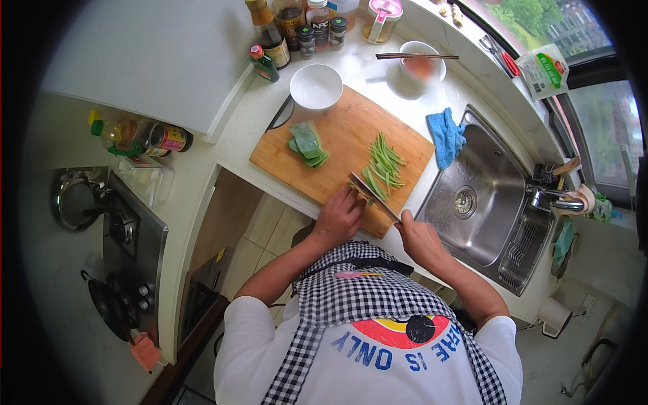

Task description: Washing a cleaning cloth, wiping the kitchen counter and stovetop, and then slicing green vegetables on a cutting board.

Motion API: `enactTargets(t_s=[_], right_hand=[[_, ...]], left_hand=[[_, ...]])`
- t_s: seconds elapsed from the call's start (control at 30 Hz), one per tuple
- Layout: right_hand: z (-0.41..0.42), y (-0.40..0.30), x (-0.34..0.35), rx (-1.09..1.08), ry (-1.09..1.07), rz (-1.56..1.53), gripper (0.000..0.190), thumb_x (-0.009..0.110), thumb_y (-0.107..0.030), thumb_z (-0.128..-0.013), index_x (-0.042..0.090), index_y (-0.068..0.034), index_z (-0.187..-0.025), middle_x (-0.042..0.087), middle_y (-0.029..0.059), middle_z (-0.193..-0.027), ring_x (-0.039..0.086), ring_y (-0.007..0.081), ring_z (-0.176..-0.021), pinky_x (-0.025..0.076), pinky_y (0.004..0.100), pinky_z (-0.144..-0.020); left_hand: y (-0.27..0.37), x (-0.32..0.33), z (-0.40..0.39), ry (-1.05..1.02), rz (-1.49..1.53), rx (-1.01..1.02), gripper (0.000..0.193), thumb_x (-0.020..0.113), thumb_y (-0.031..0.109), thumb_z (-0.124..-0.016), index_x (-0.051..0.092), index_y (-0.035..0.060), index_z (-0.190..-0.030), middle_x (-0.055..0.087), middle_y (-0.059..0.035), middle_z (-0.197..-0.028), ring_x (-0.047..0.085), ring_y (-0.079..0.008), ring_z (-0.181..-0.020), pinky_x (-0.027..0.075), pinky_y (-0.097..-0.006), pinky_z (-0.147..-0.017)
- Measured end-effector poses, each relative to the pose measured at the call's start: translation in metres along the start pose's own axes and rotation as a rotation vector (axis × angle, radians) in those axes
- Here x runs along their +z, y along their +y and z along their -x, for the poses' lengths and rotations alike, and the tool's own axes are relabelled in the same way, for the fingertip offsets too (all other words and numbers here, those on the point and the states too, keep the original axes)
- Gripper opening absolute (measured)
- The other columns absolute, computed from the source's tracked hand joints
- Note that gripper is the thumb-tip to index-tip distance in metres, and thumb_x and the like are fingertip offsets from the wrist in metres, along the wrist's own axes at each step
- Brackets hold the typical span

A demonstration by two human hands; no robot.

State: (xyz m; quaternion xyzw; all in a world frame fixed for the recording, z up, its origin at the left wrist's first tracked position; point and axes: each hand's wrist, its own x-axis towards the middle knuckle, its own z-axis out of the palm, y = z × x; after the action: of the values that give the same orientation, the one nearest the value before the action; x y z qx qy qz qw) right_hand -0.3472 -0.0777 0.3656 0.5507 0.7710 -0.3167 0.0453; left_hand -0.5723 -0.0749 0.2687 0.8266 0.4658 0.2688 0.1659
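A wooden cutting board [331, 147] lies on the counter in front of me. My right hand [422, 238] is closed round the handle of a kitchen knife [375, 197], whose blade stands on edge over the board's near part. On the blade's left side, my left hand [340, 215] has its fingers curled down on small green pieces, mostly hidden by the fingers. Thin green vegetable strips [385, 164] lie in a pile to the right of the blade. Flat green pieces [308, 144] are stacked at the board's left. An empty white bowl [316, 87] rests at the board's far-left edge.
A blue cloth [445, 137] lies between the board and a steel sink [468, 202]. Chopsticks [417, 56] rest across a white bowl [436, 76] with reddish contents. Bottles and jars [288, 30] stand at the back. A gas hob [134, 253] is at left.
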Motion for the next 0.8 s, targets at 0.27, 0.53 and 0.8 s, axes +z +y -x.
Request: enactTargets(t_s=[0.27,0.53,0.8], right_hand=[[0.005,-0.002,-0.006,0.011,-0.071,0.037,0.024,0.052,-0.017,-0.096,0.036,0.001,-0.094,0.056,0.0281,-0.061,0.057,0.0494,-0.061,0.042,0.0551,-0.052],[-0.006,0.003,0.003,0.035,-0.105,0.037,0.023,0.049,-0.017,-0.097,0.035,0.002,-0.096,0.057,0.0262,-0.06,0.059,0.0475,-0.061,0.044,0.0555,-0.053],[-0.029,0.016,0.021,-0.028,0.062,-0.088,0.024,0.048,-0.018,-0.098,0.032,0.0,-0.097,0.056,0.0285,-0.06,0.057,0.0503,-0.061,0.043,0.0571,-0.055]], left_hand=[[-0.003,0.002,0.003,-0.017,0.005,0.004,0.034,0.069,0.017,-0.072,0.066,0.0051,-0.104,0.057,-0.0188,-0.119,0.052,-0.0394,-0.118,0.046,-0.0464,-0.096],[-0.001,-0.001,0.002,-0.06,0.009,-0.023,0.029,0.07,0.017,-0.071,0.066,0.0047,-0.097,0.056,-0.0206,-0.118,0.053,-0.0394,-0.116,0.046,-0.0454,-0.096],[0.004,-0.003,-0.001,-0.04,0.013,-0.027,0.032,0.07,0.016,-0.072,0.066,0.0054,-0.102,0.056,-0.0208,-0.118,0.054,-0.0382,-0.114,0.046,-0.0447,-0.095]])
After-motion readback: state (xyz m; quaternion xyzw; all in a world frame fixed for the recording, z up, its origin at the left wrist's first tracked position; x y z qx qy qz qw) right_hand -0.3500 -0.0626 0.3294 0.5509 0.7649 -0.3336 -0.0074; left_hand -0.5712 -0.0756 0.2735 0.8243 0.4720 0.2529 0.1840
